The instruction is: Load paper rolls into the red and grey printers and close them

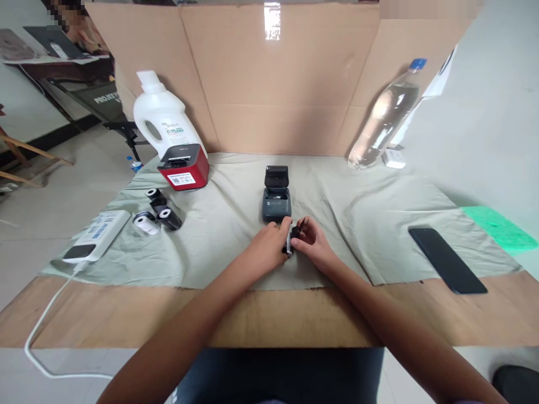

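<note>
At the front middle of the cloth, my left hand (269,246) is closed around a small paper roll (288,243), white with black wrapping, mostly hidden by the fingers. My right hand (316,246) pinches a black piece of wrapper (297,229) at the roll's right side. Just beyond both hands stands a small dark label printer (277,206), its lid (277,176) raised and its paper bay exposed. Several similar paper rolls (170,219) in black and white lie grouped on the left of the cloth.
A red-and-black box-shaped device (184,167) stands in front of a white jug (166,115) at back left. The power strip (99,235) trails a white cable. A tilted water bottle (385,120) leans on the cardboard screen (278,78). A phone (446,260) lies at right.
</note>
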Available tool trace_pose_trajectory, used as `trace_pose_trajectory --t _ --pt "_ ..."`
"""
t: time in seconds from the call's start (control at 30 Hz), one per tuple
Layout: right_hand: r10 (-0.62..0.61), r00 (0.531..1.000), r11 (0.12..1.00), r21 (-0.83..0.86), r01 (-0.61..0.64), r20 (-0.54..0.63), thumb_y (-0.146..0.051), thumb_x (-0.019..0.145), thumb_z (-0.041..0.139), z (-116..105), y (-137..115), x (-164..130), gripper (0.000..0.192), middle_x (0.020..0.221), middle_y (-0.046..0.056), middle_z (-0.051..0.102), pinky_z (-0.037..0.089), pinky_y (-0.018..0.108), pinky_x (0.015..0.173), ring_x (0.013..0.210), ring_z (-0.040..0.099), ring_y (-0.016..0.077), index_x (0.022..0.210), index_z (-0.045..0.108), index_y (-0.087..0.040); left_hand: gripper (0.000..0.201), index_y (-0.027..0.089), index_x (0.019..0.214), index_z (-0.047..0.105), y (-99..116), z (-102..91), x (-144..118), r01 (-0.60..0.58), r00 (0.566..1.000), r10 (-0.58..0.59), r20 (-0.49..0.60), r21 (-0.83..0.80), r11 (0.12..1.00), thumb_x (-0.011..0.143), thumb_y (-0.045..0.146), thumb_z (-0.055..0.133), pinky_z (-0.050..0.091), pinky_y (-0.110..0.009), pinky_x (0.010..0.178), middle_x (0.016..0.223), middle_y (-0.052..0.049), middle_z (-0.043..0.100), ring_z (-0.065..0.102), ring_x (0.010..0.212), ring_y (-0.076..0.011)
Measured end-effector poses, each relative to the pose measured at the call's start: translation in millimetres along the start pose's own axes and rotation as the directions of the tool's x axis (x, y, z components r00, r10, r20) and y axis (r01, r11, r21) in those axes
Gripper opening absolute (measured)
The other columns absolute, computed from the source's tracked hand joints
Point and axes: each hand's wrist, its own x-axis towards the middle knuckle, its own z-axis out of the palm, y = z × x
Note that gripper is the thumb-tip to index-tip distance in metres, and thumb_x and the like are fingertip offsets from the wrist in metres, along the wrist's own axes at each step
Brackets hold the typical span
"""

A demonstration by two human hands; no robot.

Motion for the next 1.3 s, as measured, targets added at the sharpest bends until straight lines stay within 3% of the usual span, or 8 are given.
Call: trace_pose_trajectory --t 0.23,0.47,0.57,0.63,0.73,0.97,1.1,1.3 --pt "-0.053 0.992 0.993 -0.114 0.04 -0.114 -0.014 0.068 0.064 7 3 -7 0.041 0.084 -0.005 0.045 0.038 0.024 0.06 0.069 0.046 0.0111 0.1 0.04 -0.026 0.085 0.019 0.146 0.026 -9 19.5 -4 -0.063 0.995 0.037 -0.092 -0.295 0.954 0.07 0.006 0.062 0.048 -0.038 0.095 0.13 -0.017 0.059 0.058 0.118 -0.0292" --pt "0.029 0.974 0.979 -0.189 -0.072 -0.224 -0.015 0.071 0.049 6 0 -11 0.044 0.075 -0.005 0.047 0.041 0.027 0.057 0.061 0.045 0.0136 0.114 0.046 -0.027 0.088 0.019 0.148 0.025 -6 8.8 -10 -0.03 0.999 0.012 -0.049 -0.395 0.918 0.072 0.014 0.066 0.048 -0.04 0.098 0.141 -0.019 0.054 0.058 0.122 -0.0294" --pt "0.03 0.968 0.985 -0.16 -0.071 -0.248 -0.016 0.07 0.049 7 1 -8 0.039 0.075 -0.004 0.049 0.043 0.028 0.057 0.063 0.047 0.0146 0.108 0.048 -0.025 0.078 0.019 0.147 0.029 -6 6.4 -16 0.046 0.995 -0.08 -0.054 -0.461 0.886 0.077 0.021 0.065 0.051 -0.039 0.094 0.148 -0.02 0.048 0.063 0.114 -0.0267" --pt "0.042 0.966 0.987 -0.14 -0.08 -0.253 -0.016 0.069 0.049 8 3 -7 0.035 0.075 -0.003 0.049 0.044 0.028 0.057 0.063 0.048 0.0149 0.103 0.049 -0.024 0.06 0.019 0.14 0.04 -9 6.6 -19 0.097 0.988 -0.144 -0.058 -0.49 0.866 0.083 0.021 0.059 0.054 -0.036 0.084 0.138 -0.017 0.058 0.068 0.098 -0.0227" --pt "0.065 0.966 0.99 -0.107 -0.095 -0.249 -0.018 0.07 0.049 8 5 -6 0.029 0.076 -0.002 0.05 0.045 0.028 0.056 0.064 0.049 0.0151 0.099 0.051 -0.024 0.04 0.019 0.125 0.057 -14 7.5 -18 0.058 0.99 -0.11 -0.088 -0.459 0.887 0.086 0.015 0.052 0.054 -0.033 0.079 0.116 -0.011 0.069 0.068 0.09 -0.0197" --pt "0.069 0.97 0.992 -0.088 -0.092 -0.232 -0.019 0.071 0.052 10 2 -5 0.017 0.073 -0.003 0.049 0.041 0.028 0.056 0.061 0.046 0.0138 0.087 0.05 -0.023 0.019 0.021 0.101 0.069 -26 3.4 -8 -0.136 0.986 0.095 -0.138 -0.333 0.933 0.089 0.015 0.055 0.052 -0.032 0.088 0.108 -0.006 0.064 0.063 0.097 -0.0177" --pt "0.06 0.974 0.983 -0.156 -0.096 -0.218 -0.024 0.074 0.056 9 2 -5 0.007 0.069 -0.002 0.052 0.041 0.029 0.06 0.063 0.047 0.0144 0.081 0.055 -0.022 0.012 0.022 0.09 0.072 -33 1.6 -8 -0.249 0.947 0.197 -0.252 -0.194 0.949 0.09 0.021 0.059 0.048 -0.035 0.098 0.115 -0.007 0.056 0.057 0.11 -0.0198" --pt "0.053 0.989 0.98 -0.185 -0.078 -0.135 -0.034 0.081 0.058 8 2 -4 0.018 0.073 0.0 0.06 0.043 0.029 0.064 0.065 0.051 0.0149 0.087 0.066 -0.019 0.009 0.023 0.09 0.074 -37 11.1 -8 -0.264 0.906 0.178 -0.384 -0.182 0.947 0.088 0.026 0.066 0.048 -0.037 0.099 0.117 -0.008 0.054 0.055 0.112 -0.0203"
